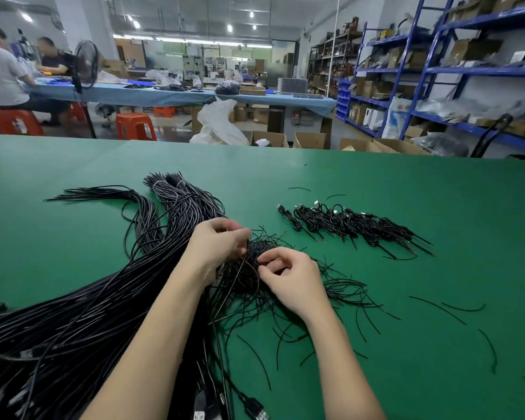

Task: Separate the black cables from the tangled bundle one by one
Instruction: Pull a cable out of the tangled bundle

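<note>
A tangled bundle of thin black cables [249,280] lies on the green table [406,183] in front of me. My left hand [217,242] is curled over the top of the tangle and pinches strands there. My right hand [291,278] sits just right of it, its thumb and fingers pinching a thin black cable [256,278] that curves down out of the tangle. A thick mass of long black cables [73,322] sweeps from the lower left up to tied ends [167,184] at the middle.
A row of coiled, tied black cables with plugs [355,224] lies at the right. Loose short cable pieces [464,309] are scattered at the lower right. USB plugs [258,412] lie at the bottom edge. Beyond the table are boxes, blue shelving [431,71] and seated people [3,74].
</note>
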`<state>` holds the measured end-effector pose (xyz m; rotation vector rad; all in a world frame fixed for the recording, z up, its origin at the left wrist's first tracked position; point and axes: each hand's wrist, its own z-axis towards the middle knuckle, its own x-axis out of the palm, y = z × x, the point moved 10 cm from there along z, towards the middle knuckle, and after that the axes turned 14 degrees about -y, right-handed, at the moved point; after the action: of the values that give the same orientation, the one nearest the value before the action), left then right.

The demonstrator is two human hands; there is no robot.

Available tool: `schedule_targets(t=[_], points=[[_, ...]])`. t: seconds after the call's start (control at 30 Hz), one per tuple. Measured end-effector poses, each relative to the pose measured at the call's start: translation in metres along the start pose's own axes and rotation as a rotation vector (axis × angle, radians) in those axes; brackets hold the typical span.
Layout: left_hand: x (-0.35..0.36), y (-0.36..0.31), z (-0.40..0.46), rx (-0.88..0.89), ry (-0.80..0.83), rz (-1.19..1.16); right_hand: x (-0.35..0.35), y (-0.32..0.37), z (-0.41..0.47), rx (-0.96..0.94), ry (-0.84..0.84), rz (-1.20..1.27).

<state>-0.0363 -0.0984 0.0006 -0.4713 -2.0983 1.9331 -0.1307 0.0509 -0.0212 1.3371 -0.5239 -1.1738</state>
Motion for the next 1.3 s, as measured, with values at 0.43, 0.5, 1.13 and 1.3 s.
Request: schedule_targets(t=[0.43,0.5,1.13,1.3], points=[[0.029,-0.003,-0.018,0.028,0.264,0.022,-0.009,0.02,0.006,0.086,0.042,0.342],[0.043,0.005,-0.031,-0.003,0.449,0.155,-0.028,0.006,0.013,0.246,-0.112,0.559],[0.067,0.011,-0.077,0.124,0.86,0.283,-0.034,0.019,0.014,0.221,0.155,0.894],[0.061,-0.006,-0.062,0.108,0.737,0.098,-0.041,0.008,0.017,0.189,0.083,0.631]])
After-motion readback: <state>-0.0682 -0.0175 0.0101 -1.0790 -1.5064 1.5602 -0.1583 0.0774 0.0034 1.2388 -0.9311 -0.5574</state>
